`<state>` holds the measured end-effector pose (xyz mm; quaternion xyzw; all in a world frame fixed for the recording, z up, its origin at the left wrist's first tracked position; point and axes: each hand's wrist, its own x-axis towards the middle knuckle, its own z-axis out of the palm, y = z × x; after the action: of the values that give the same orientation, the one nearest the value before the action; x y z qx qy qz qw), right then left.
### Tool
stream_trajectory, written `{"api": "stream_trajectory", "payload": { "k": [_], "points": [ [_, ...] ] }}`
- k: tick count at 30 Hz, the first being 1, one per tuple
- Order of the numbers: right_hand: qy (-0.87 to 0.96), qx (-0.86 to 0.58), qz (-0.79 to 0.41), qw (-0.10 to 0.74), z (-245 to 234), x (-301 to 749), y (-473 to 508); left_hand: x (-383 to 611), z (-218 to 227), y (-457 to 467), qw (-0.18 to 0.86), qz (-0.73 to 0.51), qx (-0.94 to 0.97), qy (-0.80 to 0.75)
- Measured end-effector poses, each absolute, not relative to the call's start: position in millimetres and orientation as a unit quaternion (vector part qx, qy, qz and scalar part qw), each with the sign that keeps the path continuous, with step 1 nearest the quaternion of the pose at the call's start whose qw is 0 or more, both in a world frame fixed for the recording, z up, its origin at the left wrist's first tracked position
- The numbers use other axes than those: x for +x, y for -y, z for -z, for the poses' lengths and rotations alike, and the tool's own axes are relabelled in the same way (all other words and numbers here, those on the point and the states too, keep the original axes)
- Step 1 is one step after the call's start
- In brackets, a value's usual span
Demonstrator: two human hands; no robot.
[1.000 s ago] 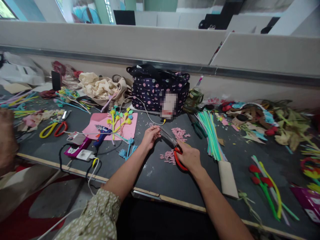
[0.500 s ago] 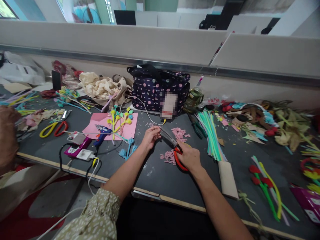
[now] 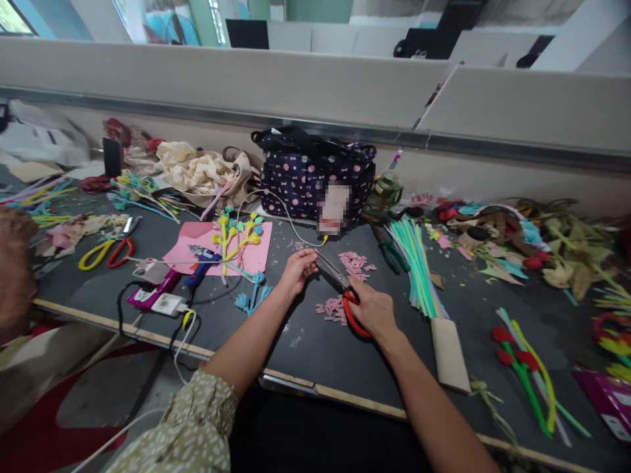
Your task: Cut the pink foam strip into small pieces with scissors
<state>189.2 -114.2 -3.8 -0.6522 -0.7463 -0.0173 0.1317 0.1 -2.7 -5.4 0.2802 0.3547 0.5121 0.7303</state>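
Red-handled scissors (image 3: 345,294) are hovering low over the dark table (image 3: 315,358), a little in front of the polka-dot bag (image 3: 315,177), with the blades pointing back toward the bag. My right hand (image 3: 375,310) is gripping the red handles, fingers closed through the loops. My left hand (image 3: 296,269) is curling its fingers together at the blade tips. I cannot tell whether it is pinching anything there; whatever it might be is too small to make out.

Small pink pieces (image 3: 355,263) are lying in a loose heap just in front of the bag, beside the blades. A second heap (image 3: 334,309) is lying farther from the bag, just beside the handles. Judging by these heaps, a good deal of snipping is already done. No uncut pink strip is showing, so I cannot say how much is left.

A bundle of green stems (image 3: 414,266) is lying in front of the bag's right end. A pink sheet (image 3: 190,249) and a blue glue gun (image 3: 202,266) are lying in front of its left end.
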Motion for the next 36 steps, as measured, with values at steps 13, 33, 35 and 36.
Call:
{"api": "stream_trajectory", "payload": {
  "k": [13, 33, 35, 36],
  "points": [
    [0.750, -0.652, 0.000, 0.111, 2.6, 188.1, 113.8, 0.7, 4.8, 4.0, 0.729, -0.514, 0.268, -0.364],
    [0.744, -0.652, -0.001, 0.146, -0.9, 191.6, 114.2, -0.9, 6.7, 2.1, 0.654, -0.547, 0.352, -0.388],
    [0.745, -0.650, -0.003, 0.151, 0.1, 192.1, 113.9, -0.3, 6.5, 2.9, 0.625, -0.556, 0.384, -0.392],
    [0.745, -0.649, -0.005, 0.153, 0.3, 192.3, 113.8, 0.1, 6.4, 3.4, 0.612, -0.557, 0.399, -0.394]
  ]
}}
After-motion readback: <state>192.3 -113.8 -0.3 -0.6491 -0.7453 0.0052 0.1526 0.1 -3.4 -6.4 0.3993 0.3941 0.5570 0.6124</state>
